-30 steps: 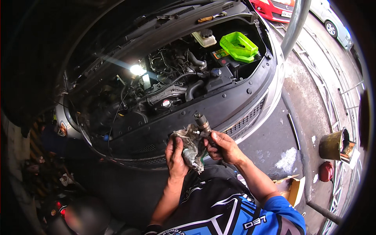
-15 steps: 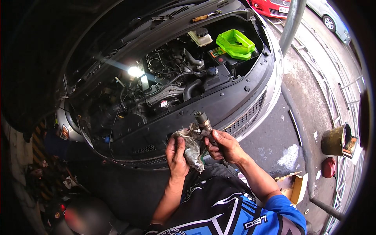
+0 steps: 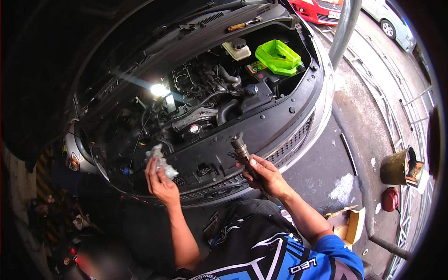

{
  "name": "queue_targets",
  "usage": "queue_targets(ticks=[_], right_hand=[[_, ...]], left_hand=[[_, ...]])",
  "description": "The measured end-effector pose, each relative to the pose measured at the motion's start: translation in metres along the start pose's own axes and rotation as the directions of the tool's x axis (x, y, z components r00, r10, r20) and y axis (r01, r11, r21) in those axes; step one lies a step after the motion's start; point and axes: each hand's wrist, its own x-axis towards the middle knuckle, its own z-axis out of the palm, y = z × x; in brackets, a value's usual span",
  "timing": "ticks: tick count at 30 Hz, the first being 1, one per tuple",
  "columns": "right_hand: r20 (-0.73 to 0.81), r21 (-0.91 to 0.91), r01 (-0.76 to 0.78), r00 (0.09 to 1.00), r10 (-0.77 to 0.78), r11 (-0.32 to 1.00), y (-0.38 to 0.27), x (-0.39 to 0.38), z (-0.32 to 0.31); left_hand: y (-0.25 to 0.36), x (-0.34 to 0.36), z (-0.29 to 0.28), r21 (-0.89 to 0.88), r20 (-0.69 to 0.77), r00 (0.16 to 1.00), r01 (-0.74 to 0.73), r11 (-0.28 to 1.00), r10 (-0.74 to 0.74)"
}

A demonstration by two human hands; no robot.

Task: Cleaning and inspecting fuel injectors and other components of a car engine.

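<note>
Prob. step: metal part point(image 3: 240, 147) held apart from rag point(image 3: 163, 161).
L hand point(image 3: 162, 185) closed on rag, R hand point(image 3: 267, 175) round metal part; next wants steady grip.

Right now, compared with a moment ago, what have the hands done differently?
The left hand moved left, carrying the crumpled sheet away from the metal part, so the two are now apart. Neither was let go: the right hand still grips the metal part in about the same place. The green tray stayed in the engine bay.

Metal injector point(image 3: 240, 147) partly hidden by right hand point(image 3: 266, 177)
</note>
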Motion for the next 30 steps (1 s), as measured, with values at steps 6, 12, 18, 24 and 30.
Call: queue_targets(ticks=[6,12,18,24,30], right_hand=[[-0.051,-0.253,0.105,0.991,-0.122,0.962,0.016,0.013,0.015],[-0.210,-0.511,0.041,0.963,-0.171,0.859,0.018,0.022,0.026],[-0.197,-0.693,0.030,0.953,-0.229,0.720,0.033,0.047,0.050],[0.026,-0.916,0.176,0.923,-0.383,0.361,0.051,0.075,0.077],[0.195,-0.920,0.294,0.917,-0.348,0.259,0.052,0.111,0.106]], left_hand=[[-0.157,-0.084,0.023,0.425,0.553,0.803,-0.041,0.904,-0.224],[-0.116,-0.075,0.040,0.346,0.395,0.903,0.023,0.938,-0.168],[-0.004,-0.067,0.031,-0.583,0.720,0.639,0.768,0.264,-0.271],[0.000,-0.048,0.028,-0.621,0.737,0.613,0.780,0.075,-0.285],[-0.037,-0.032,0.008,-0.687,0.666,0.629,0.727,-0.001,-0.400]])
